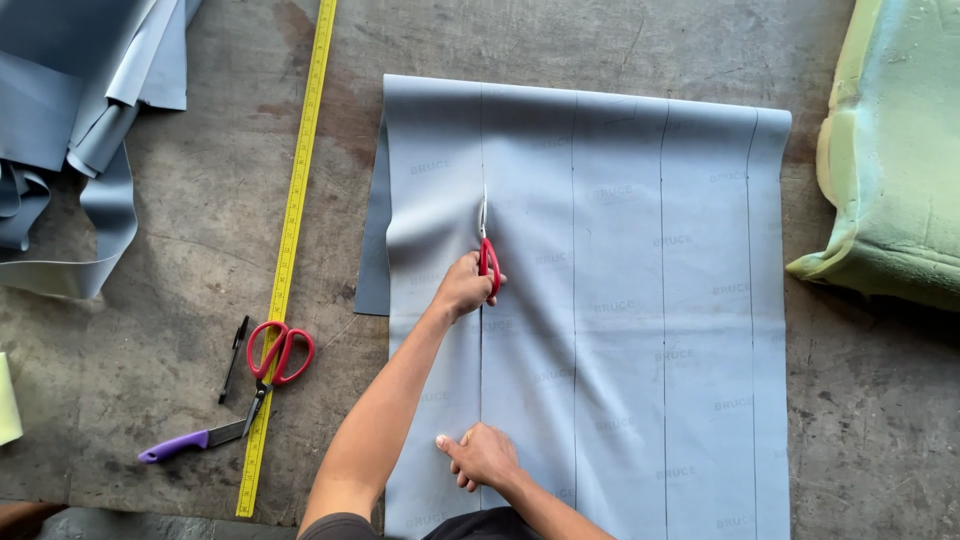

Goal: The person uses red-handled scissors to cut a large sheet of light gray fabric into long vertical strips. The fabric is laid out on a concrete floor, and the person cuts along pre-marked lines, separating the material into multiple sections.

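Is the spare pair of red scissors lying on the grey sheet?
No, the spare red scissors lie across the yellow tape measure, left of the grey sheet.

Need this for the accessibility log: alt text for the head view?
A person's left hand cuts with red-handled scissors along a line drawn on a grey sheet spread on a concrete floor, the right hand pressing the sheet flat. A yellow measuring tape, second scissors, a purple-handled knife and green foam lie around.

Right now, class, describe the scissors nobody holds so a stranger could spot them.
Left of the grey sheet runs a yellow tape measure. The scissors lie across its lower part, beside a black pen. Unlike the red pair in the left hand, they lie untouched.
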